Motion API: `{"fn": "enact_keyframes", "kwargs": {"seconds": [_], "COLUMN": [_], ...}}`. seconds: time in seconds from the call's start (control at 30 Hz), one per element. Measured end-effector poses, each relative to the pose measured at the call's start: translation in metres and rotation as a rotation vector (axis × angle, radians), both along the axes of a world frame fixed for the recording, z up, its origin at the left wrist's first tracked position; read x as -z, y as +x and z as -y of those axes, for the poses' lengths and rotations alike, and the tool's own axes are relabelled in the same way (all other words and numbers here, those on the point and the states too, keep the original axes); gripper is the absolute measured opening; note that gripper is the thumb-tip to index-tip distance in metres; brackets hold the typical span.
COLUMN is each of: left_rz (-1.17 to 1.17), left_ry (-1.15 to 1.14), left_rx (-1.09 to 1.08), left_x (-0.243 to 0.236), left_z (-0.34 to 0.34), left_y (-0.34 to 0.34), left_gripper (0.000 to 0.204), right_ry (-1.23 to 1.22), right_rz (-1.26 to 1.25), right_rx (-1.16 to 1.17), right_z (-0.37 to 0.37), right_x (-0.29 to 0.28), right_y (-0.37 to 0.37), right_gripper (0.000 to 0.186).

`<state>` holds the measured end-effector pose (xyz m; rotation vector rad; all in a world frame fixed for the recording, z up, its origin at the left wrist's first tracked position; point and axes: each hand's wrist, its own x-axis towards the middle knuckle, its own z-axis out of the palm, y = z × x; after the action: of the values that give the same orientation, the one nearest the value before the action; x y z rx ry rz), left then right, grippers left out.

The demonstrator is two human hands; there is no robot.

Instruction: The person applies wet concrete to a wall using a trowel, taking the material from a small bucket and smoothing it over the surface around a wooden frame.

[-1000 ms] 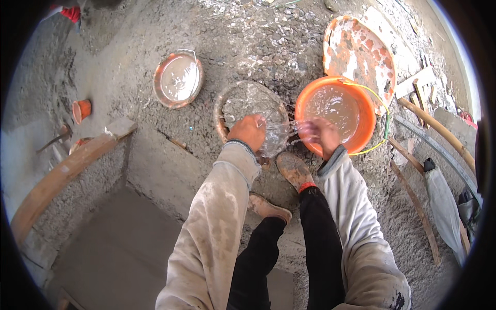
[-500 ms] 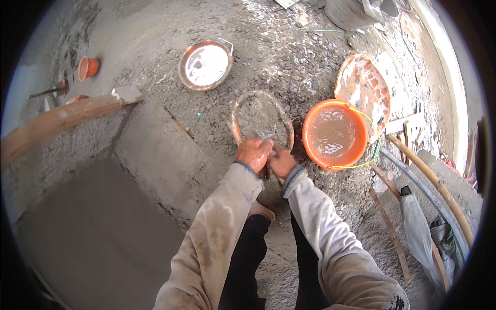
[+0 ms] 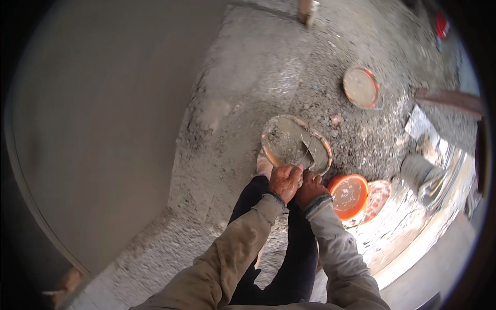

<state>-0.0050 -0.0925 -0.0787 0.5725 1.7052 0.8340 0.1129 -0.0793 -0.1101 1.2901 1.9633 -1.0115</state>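
An oval mortar pan (image 3: pixel 329 147) with an orange, mortar-caked rim holds wet grey mortar in front of my feet. My left hand (image 3: pixel 285 183) is closed at its near rim. Close beside it, my right hand (image 3: pixel 311 191) is also closed on that rim, its fingers turned under and partly hidden. What looks like a trowel blade (image 3: pixel 307 151) lies in the mortar, its near end by my left fingertips. Its handle is hidden between the hands, and I cannot tell which hand touches it.
An orange bucket (image 3: pixel 366 199) of murky water stands right of my right hand, against a splattered orange lid-like piece. Farther off is a second water-filled bucket (image 3: pixel 360 88). Smooth wet screed (image 3: pixel 108 134) covers the left. A grey bucket (image 3: pixel 417 173) lies at the right.
My view has swung left, so the screed fills the left side and both buckets sit farther right. The pan has moved with my hands, away from the buckets. A trowel-like blade now shows.
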Motion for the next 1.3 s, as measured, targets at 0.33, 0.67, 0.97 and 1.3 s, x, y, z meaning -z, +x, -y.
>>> {"fn": "enact_keyframes", "kwargs": {"seconds": [0.33, 0.67, 0.97, 1.3], "left_rz": [0.347, 0.059, -0.098, 0.112], "left_ry": [0.077, 0.106, 0.002, 0.113], "left_rx": [-1.043, -1.512, -1.723, -2.033], "left_x": [0.032, 0.1, 0.188, 0.203], "left_z": [0.096, 0.242, 0.355, 0.413], "left_y": [-0.125, -0.267, -0.273, -0.27], "left_gripper": [0.033, 0.03, 0.023, 0.032], "right_ry": [-0.041, -0.44, -0.005, -0.265], "right_rz": [-0.249, -0.29, -0.025, -0.333], "right_rx": [-0.278, -0.39, -1.299, -0.917], "right_z": [0.037, 0.12, 0.182, 0.248], "right_x": [0.059, 0.103, 0.068, 0.277], "right_y": [-0.168, -0.317, -0.408, -0.387], "right_gripper": [0.044, 0.05, 0.06, 0.035]}}
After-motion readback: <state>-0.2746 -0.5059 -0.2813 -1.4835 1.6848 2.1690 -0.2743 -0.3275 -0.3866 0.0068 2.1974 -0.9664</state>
